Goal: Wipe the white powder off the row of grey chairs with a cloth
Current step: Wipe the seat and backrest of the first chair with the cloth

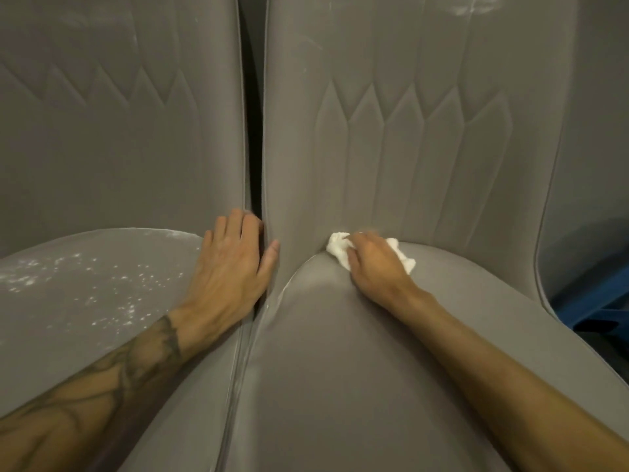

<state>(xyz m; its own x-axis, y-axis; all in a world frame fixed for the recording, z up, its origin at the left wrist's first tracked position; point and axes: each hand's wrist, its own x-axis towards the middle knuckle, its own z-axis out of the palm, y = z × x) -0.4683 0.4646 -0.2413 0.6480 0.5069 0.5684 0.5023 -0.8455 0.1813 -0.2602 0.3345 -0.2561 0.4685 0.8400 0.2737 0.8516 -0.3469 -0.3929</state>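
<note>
Left seat (51, 338): white powder (112, 294) scattered, 9 o'clock, unwiped.
Left grip (235, 264): flat, fingers straight, holding nothing, braced at seat edge.
Cloth (337, 248): bunched at right seat's back crease, 3 o'clock of left grip.
Right grip (377, 264): curled round cloth.
Risk: powder packed into crease by pressing; streaks (469, 8) at 1 o'clock overlooked.

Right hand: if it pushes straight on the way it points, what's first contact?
Probably the grey backrest right ahead: the right hand grips the white cloth, fingers aimed at it, cloth leading. Gap looks slight, but depth is unclear.
</note>
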